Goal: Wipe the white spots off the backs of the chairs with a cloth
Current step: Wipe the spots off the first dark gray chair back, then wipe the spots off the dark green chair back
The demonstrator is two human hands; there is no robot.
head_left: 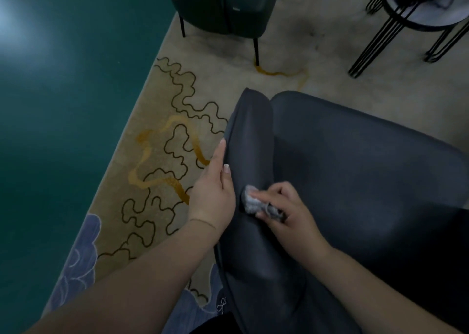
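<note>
Ok, head cam looking down – I've got the dark grey smooth upholstered chair (355, 168) right in front, its curved backrest top edge running from lower centre up to mid frame. Left hand (213, 194) flat against the outer side of that backrest, fingers straight, thumb lying on the top edge, holding nothing. Right hand (286, 211) curled round a small crumpled grey cloth (251, 201), fingers bunched over it, cloth pressed onto the top of the backrest just beside the left hand. Cloth looks blurred, can't make out more of it, and can't spot any white marks on the chair from here.

Under the chair there's a beige carpet w/ dark squiggly lines and orange streaks (165, 156), bluish-purple pattern at its near corner. Left of it, plain dark green floor (63, 130) w/ a light glare top left. Further up, a second dark green upholstered chair on thin black legs (223, 6), well apart. Top right, a round stool w/ black wire legs (411, 21), something white on it, can't tell what
</note>
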